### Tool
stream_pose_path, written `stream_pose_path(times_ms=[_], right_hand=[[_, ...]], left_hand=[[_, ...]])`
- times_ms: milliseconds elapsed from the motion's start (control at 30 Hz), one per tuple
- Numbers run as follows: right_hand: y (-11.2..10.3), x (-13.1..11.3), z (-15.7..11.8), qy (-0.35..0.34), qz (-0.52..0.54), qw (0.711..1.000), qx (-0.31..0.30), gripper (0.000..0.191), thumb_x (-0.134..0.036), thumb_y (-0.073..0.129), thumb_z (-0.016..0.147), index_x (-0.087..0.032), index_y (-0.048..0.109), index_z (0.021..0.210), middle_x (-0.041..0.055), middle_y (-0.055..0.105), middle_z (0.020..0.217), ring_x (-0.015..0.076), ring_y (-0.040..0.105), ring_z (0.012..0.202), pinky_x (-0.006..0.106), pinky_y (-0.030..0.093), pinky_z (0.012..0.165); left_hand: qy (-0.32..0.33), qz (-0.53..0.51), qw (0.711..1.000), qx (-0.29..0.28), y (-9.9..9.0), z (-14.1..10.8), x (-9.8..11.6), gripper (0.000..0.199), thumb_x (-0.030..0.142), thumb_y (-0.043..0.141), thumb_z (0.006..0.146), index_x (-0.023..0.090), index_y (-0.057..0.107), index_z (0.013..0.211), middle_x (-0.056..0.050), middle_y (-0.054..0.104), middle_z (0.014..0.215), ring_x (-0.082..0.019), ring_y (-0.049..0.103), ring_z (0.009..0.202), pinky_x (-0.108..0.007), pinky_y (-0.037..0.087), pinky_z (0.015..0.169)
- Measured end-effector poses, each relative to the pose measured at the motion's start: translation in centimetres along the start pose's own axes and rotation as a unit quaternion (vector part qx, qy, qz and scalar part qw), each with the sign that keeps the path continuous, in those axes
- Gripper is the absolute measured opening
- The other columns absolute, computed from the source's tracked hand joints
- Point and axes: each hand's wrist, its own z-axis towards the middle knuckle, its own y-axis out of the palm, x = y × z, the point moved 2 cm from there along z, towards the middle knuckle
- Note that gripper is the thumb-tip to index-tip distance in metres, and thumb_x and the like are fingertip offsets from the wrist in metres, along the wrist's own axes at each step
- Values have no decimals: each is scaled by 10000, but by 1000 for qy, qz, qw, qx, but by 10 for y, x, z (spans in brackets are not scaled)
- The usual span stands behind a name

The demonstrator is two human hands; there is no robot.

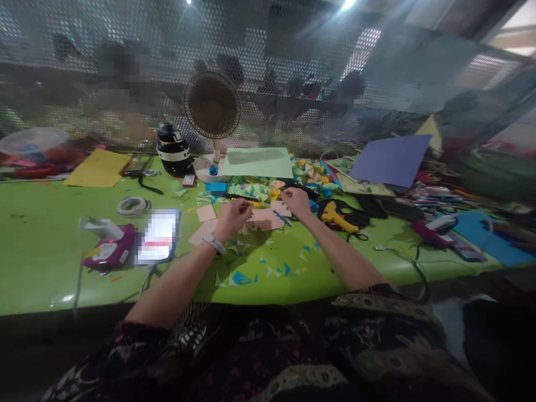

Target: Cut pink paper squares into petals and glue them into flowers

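Note:
My left hand (234,216), with a white band at the wrist, is above pale pink paper pieces (268,219). Its thumb and fingertips are pressed together; whatever they hold is too small to name. To the right, my right hand (295,202) has its fingers curled together beside a yellow paper shape (274,194); its fingertips' contents cannot be made out. A small pink square (206,213) lies left of my left hand. Blue and white paper scraps (242,277) are scattered on the green table in front of the hands.
A lit phone (158,237), a purple device (111,248) and a tape roll (133,206) lie left. A yellow glue gun (339,218) rests on something black at right. Behind stand a fan (212,106) and a black bottle (174,153). Crumpled paper pieces (310,172) are heaped behind the hands.

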Motion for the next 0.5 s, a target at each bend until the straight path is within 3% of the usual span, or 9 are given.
stream_pose_path(times_ms=[133, 300, 500], right_hand=[[-1, -6, -18, -110, 1, 993, -36, 207, -302, 604, 833, -164, 752, 878, 67, 755, 828, 193, 677, 719, 289, 493, 717], [4, -21, -36, -275, -5, 941, -198, 388, -405, 683, 794, -178, 722, 1107, 119, 711, 1149, 261, 664, 1011, 373, 515, 876], [10, -18, -42, -334, -67, 906, -252, 358, -346, 613, 841, -202, 711, 1153, 121, 689, 1214, 299, 614, 1124, 448, 478, 973]], left_hand=[[-13, -12, 1000, 15, -2, 1, 1, 185, 357, 621, 834, 175, 649, 824, -57, 735, 692, -204, 731, 675, -251, 528, 584], [-34, -17, 999, 32, -6, 3, -1, 202, 373, 629, 813, 172, 650, 819, -42, 730, 708, -187, 727, 667, -234, 515, 562], [-60, -68, 995, 29, -6, 3, -6, 235, 392, 678, 777, 163, 645, 811, -37, 720, 693, -181, 722, 656, -235, 528, 569]])
